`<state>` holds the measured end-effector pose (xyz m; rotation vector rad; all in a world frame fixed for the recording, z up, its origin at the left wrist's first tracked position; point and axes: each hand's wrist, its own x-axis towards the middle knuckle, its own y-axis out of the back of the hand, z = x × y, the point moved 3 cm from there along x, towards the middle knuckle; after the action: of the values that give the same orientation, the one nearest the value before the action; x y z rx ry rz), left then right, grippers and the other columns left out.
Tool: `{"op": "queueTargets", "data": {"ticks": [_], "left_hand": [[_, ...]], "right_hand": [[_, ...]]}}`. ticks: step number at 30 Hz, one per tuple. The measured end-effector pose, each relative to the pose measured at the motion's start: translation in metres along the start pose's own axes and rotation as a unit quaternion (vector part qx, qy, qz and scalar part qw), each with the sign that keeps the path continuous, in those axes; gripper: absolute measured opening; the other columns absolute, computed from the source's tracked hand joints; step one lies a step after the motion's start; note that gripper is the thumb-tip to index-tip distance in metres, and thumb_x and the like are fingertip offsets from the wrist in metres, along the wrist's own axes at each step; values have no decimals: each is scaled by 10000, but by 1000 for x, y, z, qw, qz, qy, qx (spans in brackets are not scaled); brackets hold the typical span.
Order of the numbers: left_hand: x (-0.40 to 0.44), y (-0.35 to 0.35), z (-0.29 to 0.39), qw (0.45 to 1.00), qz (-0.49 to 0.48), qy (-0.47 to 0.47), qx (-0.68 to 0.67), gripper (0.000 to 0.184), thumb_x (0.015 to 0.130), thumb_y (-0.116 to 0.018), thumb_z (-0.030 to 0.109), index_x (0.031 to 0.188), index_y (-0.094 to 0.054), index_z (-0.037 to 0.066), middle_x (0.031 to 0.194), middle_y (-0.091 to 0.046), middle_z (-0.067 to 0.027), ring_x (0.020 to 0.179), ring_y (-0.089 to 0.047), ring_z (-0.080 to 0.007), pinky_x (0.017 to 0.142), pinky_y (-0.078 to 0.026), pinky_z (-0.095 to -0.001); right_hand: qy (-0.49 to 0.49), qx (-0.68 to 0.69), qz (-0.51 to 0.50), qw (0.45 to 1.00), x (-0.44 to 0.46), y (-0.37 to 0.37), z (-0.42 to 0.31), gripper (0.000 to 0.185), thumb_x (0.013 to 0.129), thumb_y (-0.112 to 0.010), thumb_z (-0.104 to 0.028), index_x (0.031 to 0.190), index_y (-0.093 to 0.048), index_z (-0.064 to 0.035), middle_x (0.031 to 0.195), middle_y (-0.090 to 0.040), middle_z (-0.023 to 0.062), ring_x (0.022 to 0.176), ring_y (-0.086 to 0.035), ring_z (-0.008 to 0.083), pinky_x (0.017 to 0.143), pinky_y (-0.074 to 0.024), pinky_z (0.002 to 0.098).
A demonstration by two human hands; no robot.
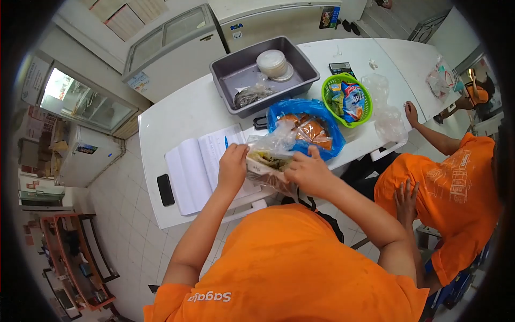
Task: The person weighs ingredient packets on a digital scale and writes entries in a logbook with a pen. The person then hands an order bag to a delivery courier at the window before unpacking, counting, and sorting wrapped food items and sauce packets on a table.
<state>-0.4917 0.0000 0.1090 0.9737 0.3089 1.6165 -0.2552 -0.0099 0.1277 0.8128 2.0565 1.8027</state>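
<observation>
A clear plastic bag [268, 144] with greenish-brown contents is held up between my two hands at the table's near edge. On its left side, my left hand [233, 167] is closed on the bag's edge. My right hand [310, 173] pinches the other side, thumb and fingers pressed together on the plastic. A pale strip with dark marks shows across the bag's front. Just behind it sits a blue plastic bag [339, 140], its mouth open around orange-brown wrapped packets [314, 131]. An open notebook [185, 170] with a blue pen [226, 141] lies left of my hands.
A grey tub [228, 70] holds stacked round plastic containers [272, 63] and a dark bagged item. A green basket [369, 110] with colourful packets, a calculator [341, 69] and a phone [165, 190] are on the table. A co-worker in an orange shirt [437, 188] is close on my right.
</observation>
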Motion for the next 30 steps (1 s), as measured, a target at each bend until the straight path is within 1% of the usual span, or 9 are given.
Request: {"op": "queueTargets", "data": {"ticks": [10,14,15,17,18,19,25,26,30], "left_hand": [[8,-8,-115,991,-62,37,108,112,889,-678,123,864,-679,13,796,-635,-186,791,-618,-398,719,-487,-490],[8,-15,-65,997,-82,-4,12,74,885,-675,90,895,-657,19,813,-619,-195,793,-624,-390,730,-505,-473],[9,-11,-43,992,-86,76,-45,177,857,-707,106,994,-632,20,914,-619,-181,889,-615,-386,769,-505,-463],[-1,-10,-3,998,-8,-45,-49,283,804,-732,100,1067,-641,47,977,-613,-154,983,-596,-357,858,-472,-470],[-8,-11,12,988,-81,-121,-48,304,775,-759,132,1050,-649,66,989,-608,-142,1023,-580,-342,877,-444,-468],[-17,-13,23,967,-154,-197,-47,325,746,-786,163,1034,-657,84,1000,-602,-131,1062,-564,-326,896,-417,-465],[-74,-46,-19,893,-378,-218,113,150,816,-712,237,904,-663,126,901,-602,-40,951,-613,-233,824,-378,-426],[-75,-40,-25,900,-358,-227,98,117,830,-693,229,884,-660,131,872,-596,-29,919,-616,-228,813,-372,-426],[-46,4,-9,923,-318,-213,43,46,812,-686,163,824,-667,122,793,-559,-49,767,-608,-251,707,-420,-421]], "right_hand": [[-19,-48,-18,999,-42,-20,33,35,813,-691,-161,839,-676,-178,914,-620,-26,1134,-555,163,963,-302,516],[-47,-60,19,997,-42,-23,20,111,798,-733,-217,878,-670,-172,970,-626,-11,1149,-561,177,964,-302,504],[-47,-62,40,996,-35,-21,18,154,786,-752,-236,896,-668,-170,983,-625,-8,1150,-562,181,964,-302,503],[-32,4,54,998,-24,-18,-3,255,750,-791,-264,944,-659,-164,1003,-621,-6,1151,-563,186,957,-306,506],[-26,38,62,997,-22,-20,-17,305,732,-811,-278,967,-654,-161,1012,-619,-5,1152,-564,189,953,-308,507],[-18,47,60,997,-23,-27,-27,201,817,-677,-181,1010,-668,-124,956,-634,18,1105,-579,209,984,-337,521],[-51,-49,-101,992,-48,-73,-14,68,841,-634,-161,875,-691,-149,809,-647,13,877,-645,218,915,-370,466],[-53,-49,-136,988,-49,-67,-11,62,839,-630,-148,848,-692,-151,791,-642,8,856,-645,219,886,-374,451],[-65,18,-52,996,-35,-14,0,85,825,-627,-109,823,-695,-158,796,-640,16,824,-639,211,802,-360,412]]}}
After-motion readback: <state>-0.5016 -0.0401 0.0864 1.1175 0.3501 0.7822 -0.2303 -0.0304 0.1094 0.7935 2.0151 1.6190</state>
